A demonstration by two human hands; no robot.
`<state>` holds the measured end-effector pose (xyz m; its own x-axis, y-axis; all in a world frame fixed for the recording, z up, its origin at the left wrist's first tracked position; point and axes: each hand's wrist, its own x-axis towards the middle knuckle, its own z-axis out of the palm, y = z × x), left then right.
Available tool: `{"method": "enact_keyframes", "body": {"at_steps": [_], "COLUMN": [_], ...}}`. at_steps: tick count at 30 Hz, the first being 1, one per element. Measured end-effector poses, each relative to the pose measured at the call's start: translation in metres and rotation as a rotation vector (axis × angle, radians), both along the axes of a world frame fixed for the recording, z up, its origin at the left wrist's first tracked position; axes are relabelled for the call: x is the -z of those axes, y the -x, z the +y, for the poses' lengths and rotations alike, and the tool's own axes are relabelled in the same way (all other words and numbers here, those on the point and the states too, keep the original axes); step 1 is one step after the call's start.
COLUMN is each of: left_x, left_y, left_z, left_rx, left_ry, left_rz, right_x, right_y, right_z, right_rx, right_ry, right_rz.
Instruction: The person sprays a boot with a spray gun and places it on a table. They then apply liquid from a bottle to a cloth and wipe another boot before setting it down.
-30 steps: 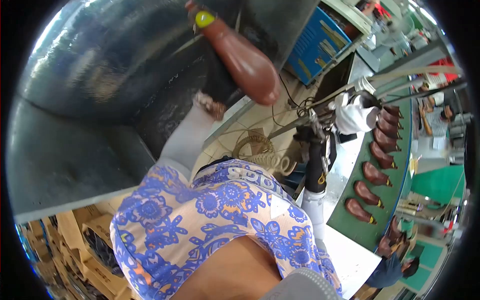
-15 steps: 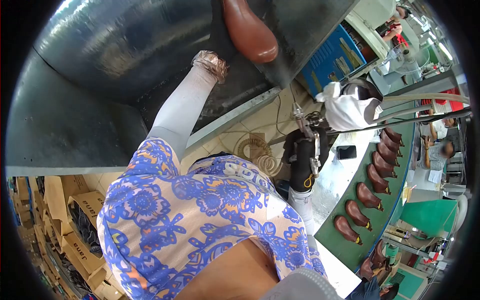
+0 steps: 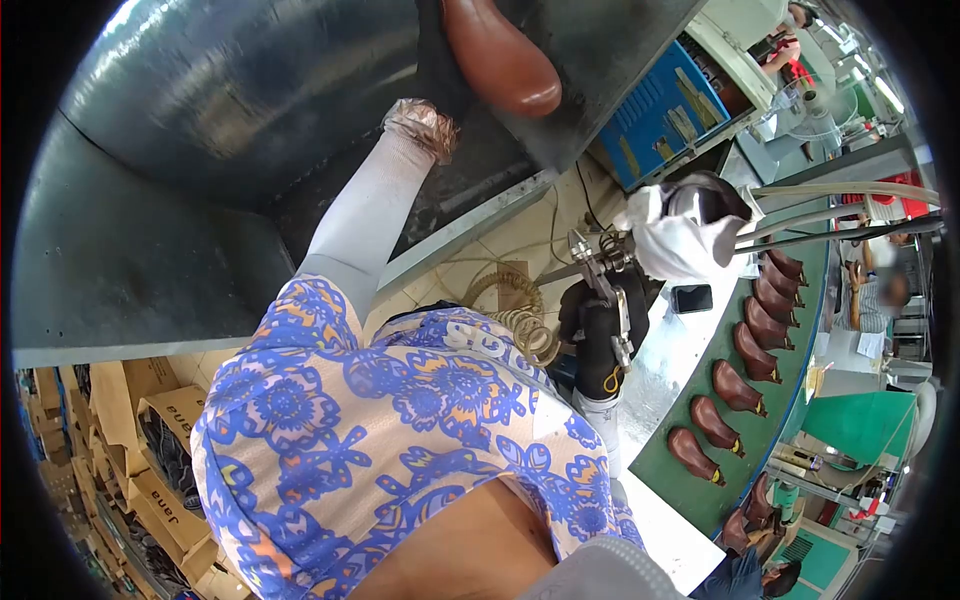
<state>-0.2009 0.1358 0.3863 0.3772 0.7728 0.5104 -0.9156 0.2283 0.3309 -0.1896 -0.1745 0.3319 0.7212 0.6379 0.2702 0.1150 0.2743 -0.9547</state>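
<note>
My left hand (image 3: 437, 70), in a dark glove with a crumpled brown cuff, holds a glossy brown leather shoe (image 3: 505, 62) inside a dark metal booth (image 3: 190, 120). The shoe's rounded toe points down and to the right, and its other end runs out of the top of the view. Dark glove against dark booth makes the fingers hard to make out. Below and to the right, my black-gloved right hand (image 3: 600, 325) is wrapped round a metal spray gun (image 3: 597, 268). Its nozzle faces up toward the shoe, some distance from it.
Several brown shoes (image 3: 738, 386) stand in a row on a green surface (image 3: 690, 490) at right. A phone (image 3: 692, 299) lies beside them. A white cloth-covered object (image 3: 685, 235) and hoses (image 3: 840, 192) are near the gun. Cardboard boxes (image 3: 165, 510) sit at lower left.
My right hand and the spray gun have shifted slightly left and down. The shoe's toe has moved a little up and to the right. Spray mist below the toe looks fainter.
</note>
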Motion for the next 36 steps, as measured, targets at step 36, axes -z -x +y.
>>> {"method": "enact_keyframes", "body": {"at_steps": [36], "left_x": [0.024], "left_y": [0.02], "left_z": [0.028], "left_rx": [0.013], "left_ry": [-0.031], "left_rz": [0.373], "right_x": [-0.054], "right_y": [-0.066], "right_z": [-0.009], "right_rx": [-0.172], "right_ry": [0.252], "right_rz": [-0.555]}}
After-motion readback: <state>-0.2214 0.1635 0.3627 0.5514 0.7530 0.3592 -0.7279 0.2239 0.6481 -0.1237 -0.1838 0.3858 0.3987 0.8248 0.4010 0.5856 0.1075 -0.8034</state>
